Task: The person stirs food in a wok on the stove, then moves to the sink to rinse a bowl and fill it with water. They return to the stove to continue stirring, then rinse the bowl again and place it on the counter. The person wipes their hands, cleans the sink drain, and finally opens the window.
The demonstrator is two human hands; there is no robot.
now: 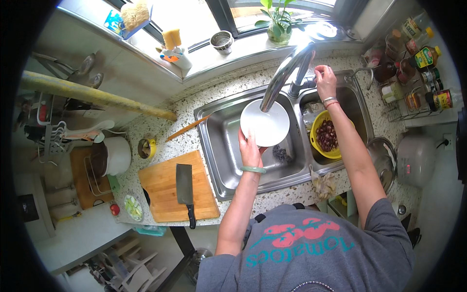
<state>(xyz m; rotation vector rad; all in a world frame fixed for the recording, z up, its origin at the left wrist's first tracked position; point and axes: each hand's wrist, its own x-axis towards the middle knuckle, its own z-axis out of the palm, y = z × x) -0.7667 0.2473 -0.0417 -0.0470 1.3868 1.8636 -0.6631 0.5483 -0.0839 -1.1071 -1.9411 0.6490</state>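
Fingers of the left hand (250,148) grip a white plate (265,122), face up under the faucet (287,73), while the right hand (325,82) clasps the tap handle.

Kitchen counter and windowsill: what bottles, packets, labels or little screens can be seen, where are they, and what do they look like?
Labelled bottles: wire rack, far right of the sink; dark bottles, yellow, green and red labels.
Blue packet: windowsill, upper left; flat, blue, under a pale bundle.
Rice cooker: counter, right; rounded, grey-white, small red-lit panel.
Shirt print: person's grey shirt; teal lettering, red shapes.
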